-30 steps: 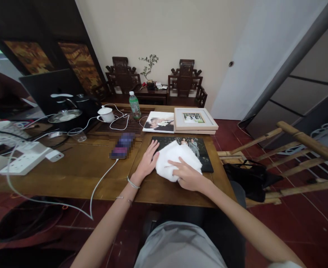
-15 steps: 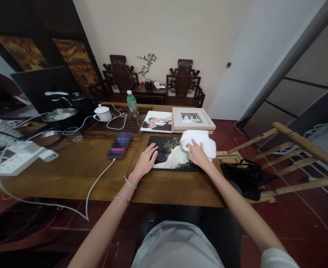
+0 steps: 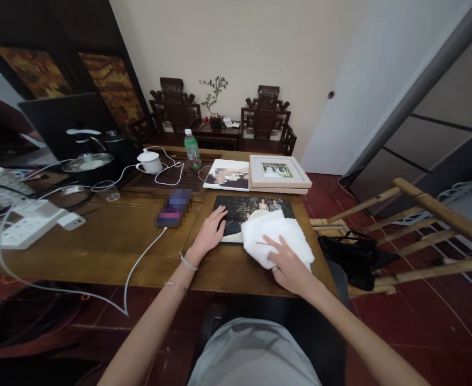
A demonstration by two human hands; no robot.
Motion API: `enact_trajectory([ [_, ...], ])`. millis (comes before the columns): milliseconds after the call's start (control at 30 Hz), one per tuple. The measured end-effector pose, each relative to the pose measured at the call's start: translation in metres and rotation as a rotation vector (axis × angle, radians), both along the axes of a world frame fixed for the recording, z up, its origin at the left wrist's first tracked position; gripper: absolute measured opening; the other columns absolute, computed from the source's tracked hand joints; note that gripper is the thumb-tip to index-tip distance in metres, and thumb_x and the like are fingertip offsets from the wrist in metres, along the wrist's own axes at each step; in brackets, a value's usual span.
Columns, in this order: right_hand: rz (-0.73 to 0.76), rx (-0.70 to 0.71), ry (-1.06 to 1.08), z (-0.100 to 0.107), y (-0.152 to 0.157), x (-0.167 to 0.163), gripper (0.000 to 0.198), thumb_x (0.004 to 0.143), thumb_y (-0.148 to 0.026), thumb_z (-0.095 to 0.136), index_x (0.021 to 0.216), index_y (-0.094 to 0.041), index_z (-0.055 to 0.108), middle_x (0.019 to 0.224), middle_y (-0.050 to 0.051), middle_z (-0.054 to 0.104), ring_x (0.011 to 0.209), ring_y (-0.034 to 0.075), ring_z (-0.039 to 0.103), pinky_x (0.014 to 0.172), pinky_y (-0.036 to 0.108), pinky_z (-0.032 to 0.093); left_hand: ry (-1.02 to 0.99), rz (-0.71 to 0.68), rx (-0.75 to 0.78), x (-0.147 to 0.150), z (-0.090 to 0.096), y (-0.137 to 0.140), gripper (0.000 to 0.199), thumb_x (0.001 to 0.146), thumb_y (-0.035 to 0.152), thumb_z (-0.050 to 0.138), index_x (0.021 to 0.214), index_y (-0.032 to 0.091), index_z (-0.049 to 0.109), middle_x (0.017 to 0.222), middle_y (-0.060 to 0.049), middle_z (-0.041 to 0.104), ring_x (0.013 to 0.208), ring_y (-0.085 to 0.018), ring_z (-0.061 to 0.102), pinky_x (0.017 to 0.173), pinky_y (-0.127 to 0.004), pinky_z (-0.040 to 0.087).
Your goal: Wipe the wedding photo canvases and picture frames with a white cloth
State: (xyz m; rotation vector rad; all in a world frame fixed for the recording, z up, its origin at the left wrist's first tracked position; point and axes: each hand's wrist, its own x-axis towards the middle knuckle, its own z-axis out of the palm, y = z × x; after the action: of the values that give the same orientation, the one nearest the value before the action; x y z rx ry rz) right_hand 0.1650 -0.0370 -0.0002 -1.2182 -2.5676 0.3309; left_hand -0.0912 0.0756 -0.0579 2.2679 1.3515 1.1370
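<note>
A dark photo panel (image 3: 240, 206) with a wedding picture lies flat on the wooden table in front of me; from this angle I cannot tell whether it is an album or a plaque. On its left edge rests my left hand (image 3: 211, 231), fingers stretched out and flat. My right hand (image 3: 290, 265) grips and presses a folded white towel (image 3: 278, 228) over the panel's lower right part. The towel hides that corner and hangs past the near edge onto the table.
Behind the panel lie a white photo book (image 3: 226, 174) and a pale picture frame (image 3: 280, 171). To the left are a phone (image 3: 174, 208) on a charging cable, a plastic cup (image 3: 106, 190), a lidded mug (image 3: 149, 162), a green bottle (image 3: 192, 150) and a power strip (image 3: 30, 225). A bamboo chair (image 3: 441, 214) stands right.
My right hand has drawn the towel from the panel's upper right toward me and left, uncovering the couple in the picture. My left hand has stayed in place.
</note>
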Motion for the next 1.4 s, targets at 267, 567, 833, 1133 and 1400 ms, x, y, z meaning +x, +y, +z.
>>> enact_trajectory([
  [267,-0.284,0.083,-0.184,-0.003,0.075,0.042,0.041,0.072,-0.003,0.037,0.108,-0.009,0.057,0.136,0.023,0.047,0.136,0.027,0.029,0.107,0.057,0.023,-0.022,-0.003,0.011,0.000,-0.002,0.001,0.036,0.088,0.020,0.042,0.120,0.014,0.057,0.135,-0.014,0.051,0.131,-0.025,0.041,0.110,-0.046,0.032],
  [567,-0.349,0.130,-0.202,0.000,0.107,-0.043,0.048,0.073,-0.005,0.041,0.117,-0.014,0.057,0.144,0.015,0.038,0.136,0.038,0.021,0.098,0.073,0.019,-0.015,0.005,0.006,0.000,-0.001,0.000,0.037,0.089,0.021,0.041,0.122,0.013,0.056,0.137,-0.015,0.050,0.131,-0.025,0.041,0.110,-0.048,0.033],
  [833,0.078,0.077,-0.054,-0.006,0.025,-0.025,0.036,0.061,0.001,0.041,0.085,-0.017,0.060,0.142,0.008,0.044,0.139,0.028,0.020,0.109,0.063,0.011,0.001,0.012,-0.008,0.001,0.002,-0.001,0.038,0.089,0.022,0.040,0.122,0.012,0.056,0.137,-0.015,0.049,0.131,-0.024,0.041,0.110,-0.046,0.032],
  [1133,-0.147,0.146,-0.083,-0.011,0.057,0.057,0.035,0.066,-0.003,0.039,0.092,-0.017,0.058,0.139,0.016,0.045,0.132,0.024,0.037,0.110,0.054,0.022,-0.015,0.009,-0.007,0.000,0.000,0.000,0.037,0.089,0.023,0.040,0.121,0.013,0.056,0.136,-0.014,0.051,0.131,-0.024,0.041,0.111,-0.047,0.032],
  [1400,-0.376,0.101,-0.249,0.000,0.118,-0.003,0.048,0.073,-0.005,0.039,0.118,-0.012,0.054,0.140,0.020,0.042,0.137,0.033,0.022,0.101,0.066,0.020,-0.055,0.000,0.003,-0.001,-0.003,0.001,0.037,0.087,0.021,0.043,0.121,0.017,0.057,0.136,-0.011,0.051,0.131,-0.024,0.041,0.110,-0.049,0.032],
])
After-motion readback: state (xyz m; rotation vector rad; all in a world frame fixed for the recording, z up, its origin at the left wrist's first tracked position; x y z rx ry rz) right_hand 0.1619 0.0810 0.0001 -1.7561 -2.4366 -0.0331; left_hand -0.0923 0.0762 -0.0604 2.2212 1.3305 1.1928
